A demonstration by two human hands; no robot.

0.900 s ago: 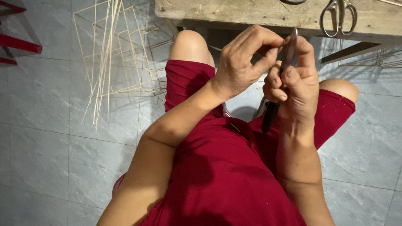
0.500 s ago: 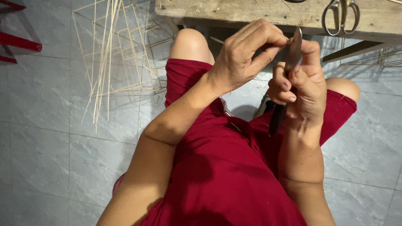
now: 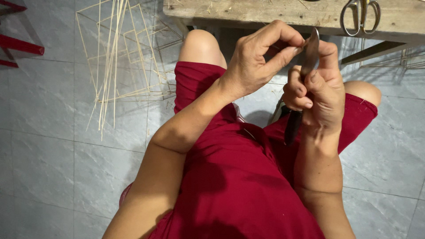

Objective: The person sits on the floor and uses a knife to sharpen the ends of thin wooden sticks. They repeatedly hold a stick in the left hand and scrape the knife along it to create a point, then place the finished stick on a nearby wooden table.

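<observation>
My right hand [image 3: 319, 88] grips a knife [image 3: 310, 53] with a dark handle [image 3: 293, 126], blade pointing up. My left hand [image 3: 261, 57] is curled beside it, with thumb and fingertips pinched right at the blade's upper edge. Whether a thin sliver sits between those fingers cannot be made out. Both hands hover above my knees, which are covered by red shorts [image 3: 199, 82], just in front of a worn wooden bench [image 3: 274, 11].
A pair of metal scissors [image 3: 361, 13] lies on the bench at the upper right. A frame of thin bamboo sticks [image 3: 119, 57] stands on the grey tiled floor to the left. Red metal bars [image 3: 20, 44] show at the far left edge.
Both hands have stayed close together at the knife. The left fingers have shifted slightly along the blade's top. The view has barely moved.
</observation>
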